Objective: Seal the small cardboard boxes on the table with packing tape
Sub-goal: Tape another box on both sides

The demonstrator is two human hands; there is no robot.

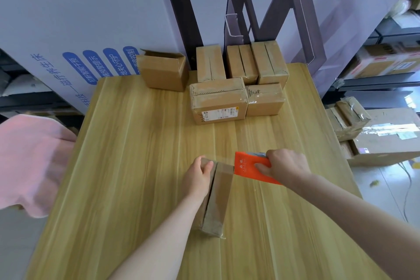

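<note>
A small cardboard box [219, 198] lies near the front middle of the wooden table [136, 166], its flaps closed along a centre seam. My left hand [197, 178] grips the box's far left edge, thumb on top. My right hand [284, 166] holds an orange tape dispenser [250, 169] whose front edge meets the box's far right corner. Glossy tape seems to cover the right half of the top. At the back stand several taped boxes [218, 100] and one box [163, 70] with its flaps open.
A large white carton with blue print [75, 36] stands behind the table. A pink cloth [29, 161] hangs at the left edge. More cartons [381, 136] and shelving sit to the right, off the table.
</note>
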